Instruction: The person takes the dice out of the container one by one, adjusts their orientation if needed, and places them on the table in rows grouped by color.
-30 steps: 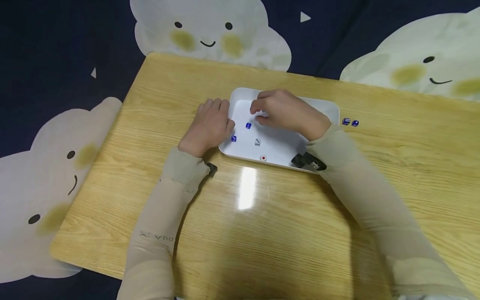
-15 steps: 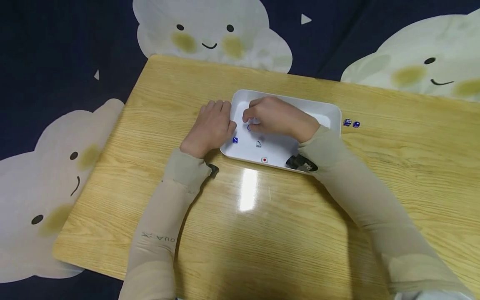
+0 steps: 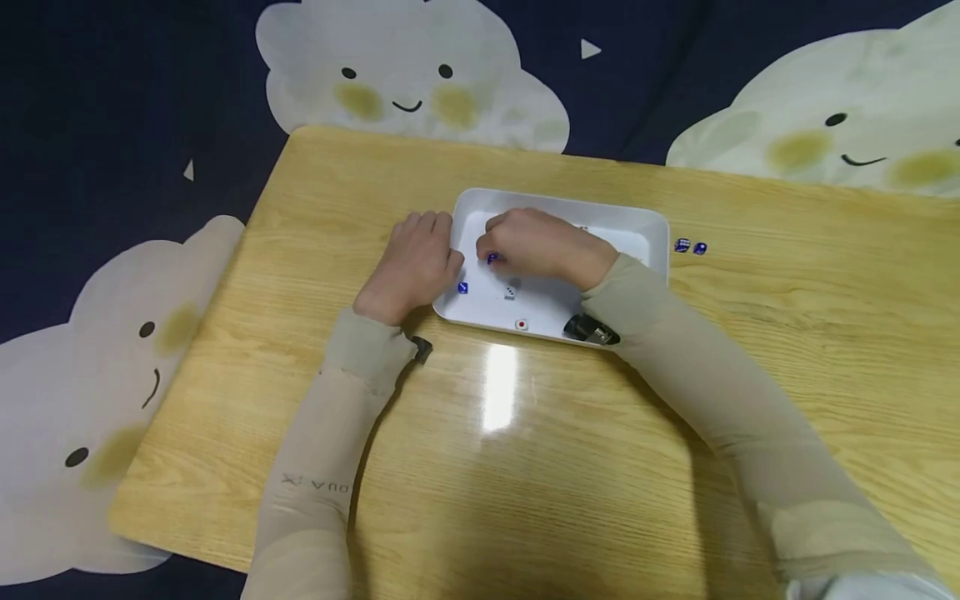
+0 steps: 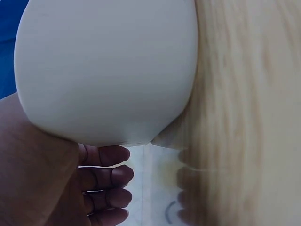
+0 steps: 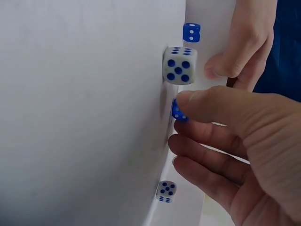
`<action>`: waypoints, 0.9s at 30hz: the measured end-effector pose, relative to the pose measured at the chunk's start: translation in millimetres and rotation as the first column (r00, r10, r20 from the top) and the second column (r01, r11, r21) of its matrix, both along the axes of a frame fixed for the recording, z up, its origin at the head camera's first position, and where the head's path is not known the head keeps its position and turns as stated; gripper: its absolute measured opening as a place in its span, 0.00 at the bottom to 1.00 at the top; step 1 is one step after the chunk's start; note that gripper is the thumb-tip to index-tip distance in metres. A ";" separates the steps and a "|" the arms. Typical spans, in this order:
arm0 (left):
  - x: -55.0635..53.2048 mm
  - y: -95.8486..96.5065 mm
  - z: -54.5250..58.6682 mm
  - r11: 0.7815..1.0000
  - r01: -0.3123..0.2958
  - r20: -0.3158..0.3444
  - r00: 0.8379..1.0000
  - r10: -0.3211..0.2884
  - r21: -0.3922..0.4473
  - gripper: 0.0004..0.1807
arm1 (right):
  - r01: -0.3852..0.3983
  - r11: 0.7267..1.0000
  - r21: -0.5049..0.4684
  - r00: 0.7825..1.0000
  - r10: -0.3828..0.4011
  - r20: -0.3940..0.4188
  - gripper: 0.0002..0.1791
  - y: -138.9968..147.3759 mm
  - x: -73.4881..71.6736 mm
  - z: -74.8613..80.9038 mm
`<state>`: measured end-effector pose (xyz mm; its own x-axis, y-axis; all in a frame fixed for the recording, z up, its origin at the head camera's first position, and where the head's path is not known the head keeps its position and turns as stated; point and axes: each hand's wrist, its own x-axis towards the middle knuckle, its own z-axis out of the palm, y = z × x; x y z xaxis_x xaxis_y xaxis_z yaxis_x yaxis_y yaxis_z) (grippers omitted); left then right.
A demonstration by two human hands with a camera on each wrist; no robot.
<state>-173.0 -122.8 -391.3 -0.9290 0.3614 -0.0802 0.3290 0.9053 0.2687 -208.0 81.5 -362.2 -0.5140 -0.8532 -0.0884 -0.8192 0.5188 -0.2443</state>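
The right hand (image 3: 546,246) reached into the white tray (image 3: 615,217), its thumb and index finger pinching a small blue die (image 5: 178,111) just above the tray floor; the remaining fingers were bent loosely alongside. The left hand (image 3: 411,265) had hold of the left end of the same tray, thumb over the rim on the inner side and fingers bent down outside the wall.

Near the left thumb lay a second blue die (image 3: 462,287), inside the tray. A white die with blue pips (image 5: 178,66) sat close to the pinched one, on the person's side of it. Another white die (image 5: 166,191), five pips facing the right wrist camera, stood on the far side of the right hand. By the near wall lay a white die with a red dot (image 3: 521,324) on top.

Outside the tray, just beyond its right end, two blue dice (image 3: 691,247) rested side by side on the wood-grained surface (image 3: 570,467). Light-coloured sleeves (image 3: 300,467) covered both arms. Behind the surface hung a dark cloth with smiling clouds (image 3: 416,75).
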 end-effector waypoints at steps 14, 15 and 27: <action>-6.2 -5.2 -8.1 1.000 -0.008 0.015 1.000 0.009 -0.018 0.16 | 0.084 0.996 0.011 0.996 -0.084 -0.021 0.06 13.9 -0.8 22.4; -6.6 -5.7 -8.5 1.000 -0.008 0.011 1.000 0.008 -0.015 0.16 | 0.091 0.996 0.002 0.996 -0.091 -0.026 0.06 17.2 -0.2 25.2; -8.5 -12.9 -10.9 1.000 -0.011 -0.001 1.000 0.011 0.005 0.13 | 0.164 0.976 -0.146 0.975 -0.183 -0.123 0.08 71.8 7.2 37.5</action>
